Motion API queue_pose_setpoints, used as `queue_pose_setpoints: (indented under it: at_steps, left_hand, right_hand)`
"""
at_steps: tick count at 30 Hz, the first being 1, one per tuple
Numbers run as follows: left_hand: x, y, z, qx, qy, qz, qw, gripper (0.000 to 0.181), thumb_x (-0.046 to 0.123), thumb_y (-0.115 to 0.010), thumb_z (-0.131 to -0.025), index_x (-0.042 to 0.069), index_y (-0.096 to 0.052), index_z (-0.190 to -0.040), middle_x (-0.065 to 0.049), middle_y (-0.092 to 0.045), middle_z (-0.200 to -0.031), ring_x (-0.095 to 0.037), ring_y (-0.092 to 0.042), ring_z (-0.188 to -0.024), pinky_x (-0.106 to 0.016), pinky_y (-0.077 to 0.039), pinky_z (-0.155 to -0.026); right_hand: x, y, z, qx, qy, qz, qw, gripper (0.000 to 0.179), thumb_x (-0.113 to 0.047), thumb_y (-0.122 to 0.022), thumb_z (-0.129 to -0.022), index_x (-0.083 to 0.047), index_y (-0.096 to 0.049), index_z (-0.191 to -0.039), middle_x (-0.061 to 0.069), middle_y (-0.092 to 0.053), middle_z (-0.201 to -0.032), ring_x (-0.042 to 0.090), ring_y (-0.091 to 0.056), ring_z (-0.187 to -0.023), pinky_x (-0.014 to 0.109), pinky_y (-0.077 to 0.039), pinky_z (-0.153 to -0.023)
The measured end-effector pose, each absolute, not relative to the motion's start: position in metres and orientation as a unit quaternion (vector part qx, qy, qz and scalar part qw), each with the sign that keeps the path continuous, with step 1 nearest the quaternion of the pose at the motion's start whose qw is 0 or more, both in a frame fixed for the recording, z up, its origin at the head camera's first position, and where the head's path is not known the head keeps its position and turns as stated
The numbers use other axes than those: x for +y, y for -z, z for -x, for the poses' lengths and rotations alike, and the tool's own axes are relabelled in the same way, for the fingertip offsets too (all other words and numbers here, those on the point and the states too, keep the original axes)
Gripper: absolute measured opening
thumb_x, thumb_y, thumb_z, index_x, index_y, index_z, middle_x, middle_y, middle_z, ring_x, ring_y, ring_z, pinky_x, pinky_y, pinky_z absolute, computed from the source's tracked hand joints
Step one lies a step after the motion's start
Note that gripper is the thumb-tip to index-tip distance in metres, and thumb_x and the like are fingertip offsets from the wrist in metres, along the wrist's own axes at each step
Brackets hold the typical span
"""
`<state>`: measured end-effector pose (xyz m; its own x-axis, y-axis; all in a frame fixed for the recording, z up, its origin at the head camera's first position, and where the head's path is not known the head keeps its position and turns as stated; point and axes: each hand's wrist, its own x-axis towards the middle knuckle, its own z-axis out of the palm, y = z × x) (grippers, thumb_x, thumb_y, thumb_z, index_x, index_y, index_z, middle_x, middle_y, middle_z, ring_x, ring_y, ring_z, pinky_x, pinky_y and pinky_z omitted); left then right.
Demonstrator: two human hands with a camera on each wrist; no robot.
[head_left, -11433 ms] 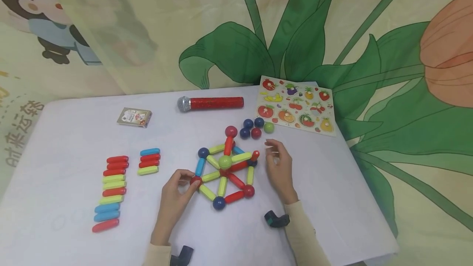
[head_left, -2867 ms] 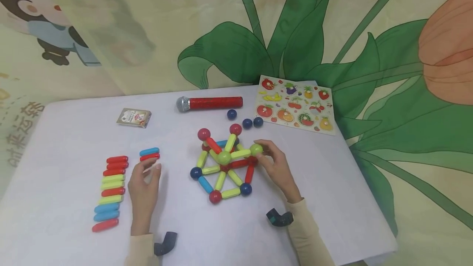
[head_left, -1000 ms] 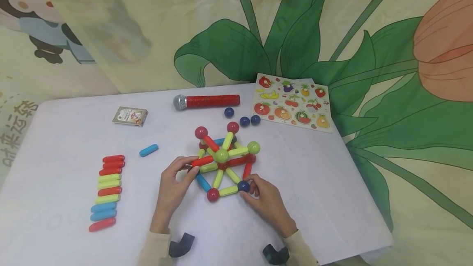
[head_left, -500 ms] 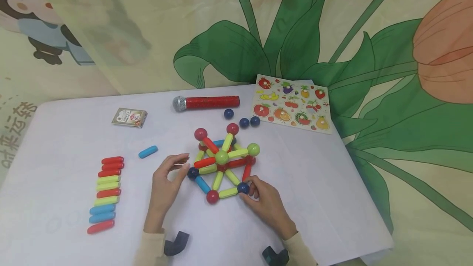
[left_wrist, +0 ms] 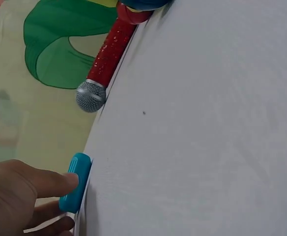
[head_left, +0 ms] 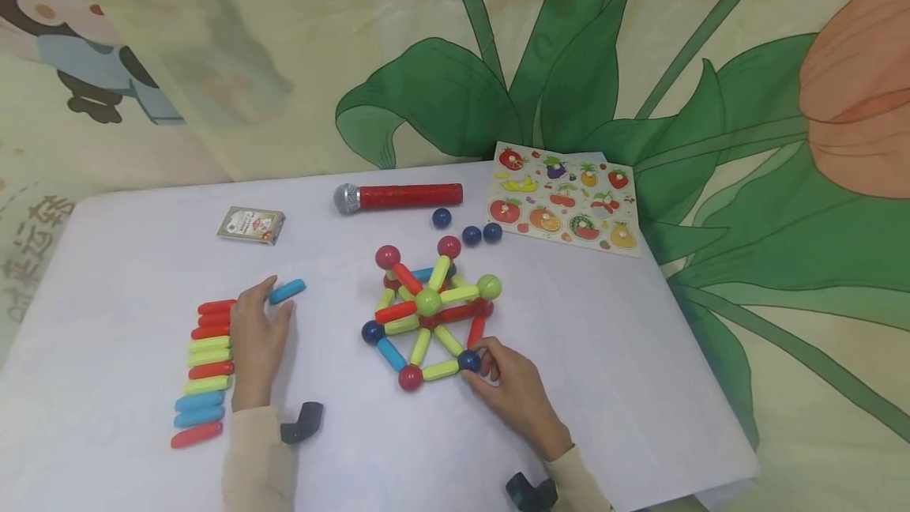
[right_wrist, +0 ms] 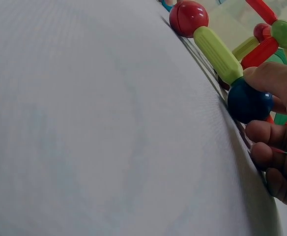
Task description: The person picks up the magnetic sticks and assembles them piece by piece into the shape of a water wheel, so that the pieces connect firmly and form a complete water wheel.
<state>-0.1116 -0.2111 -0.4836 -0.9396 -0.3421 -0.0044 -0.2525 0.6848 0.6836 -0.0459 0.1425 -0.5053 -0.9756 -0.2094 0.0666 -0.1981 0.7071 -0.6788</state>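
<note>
Left hand (head_left: pixel 257 334) — from structure (head_left: pixel 429 302) to blue rod (head_left: pixel 287 291)

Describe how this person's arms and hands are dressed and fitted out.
The left hand and right hand wear no gloves. The left sleeve and right sleeve are long and beige. A dark, elbow-shaped left device and similar right device jut inward beside them.

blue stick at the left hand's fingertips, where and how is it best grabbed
Probably pinch the blue stick around its middle, coming from above on the near side with the left hand, thumb and fingers across its long sides. It is slim, lies flat at a slant, and sits apart from the row of sticks, so no neighbouring stick crowds it.
</note>
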Motion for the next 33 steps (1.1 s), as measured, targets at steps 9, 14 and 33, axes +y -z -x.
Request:
queue_pose_setpoints:
  at_steps: [9,14,33]
  left_hand:
    - [-0.21,0.489,0.124,-0.949,0.282,-0.124,0.066,0.041,0.012,-0.063,-0.093,0.002,-0.054,-0.132,-0.024,-0.053,-0.126,-0.041,-0.045,-0.116,-0.057,-0.043,-0.097]
    - [-0.192,0.492,0.111,-0.917,0.38,-0.094,0.079,0.035,0.01,-0.065,-0.091,0.003,-0.058,-0.125,-0.017,-0.061,-0.118,-0.034,-0.055,-0.112,-0.05,-0.043,-0.1]
    - [-0.135,0.491,0.071,-0.841,0.539,0.011,0.047,0.031,0.005,-0.072,-0.084,0.006,-0.064,-0.114,-0.01,-0.068,-0.112,-0.031,-0.06,-0.111,-0.053,-0.043,-0.1]
  right_hand:
    - [0.143,0.506,0.046,0.924,0.366,0.105,0.008,0.036,-0.026,-0.08,-0.078,-0.022,-0.059,-0.107,-0.018,-0.049,-0.072,0.002,-0.044,-0.064,0.018,-0.039,-0.055]
    - [0.142,0.506,0.046,0.924,0.366,0.106,0.014,0.035,-0.027,-0.079,-0.079,-0.022,-0.059,-0.107,-0.016,-0.05,-0.072,0.003,-0.045,-0.064,0.018,-0.039,-0.055]
    - [0.141,0.505,0.046,0.926,0.366,0.094,0.023,0.036,-0.028,-0.079,-0.079,-0.023,-0.059,-0.108,-0.015,-0.051,-0.073,0.003,-0.045,-0.065,0.018,-0.039,-0.055]
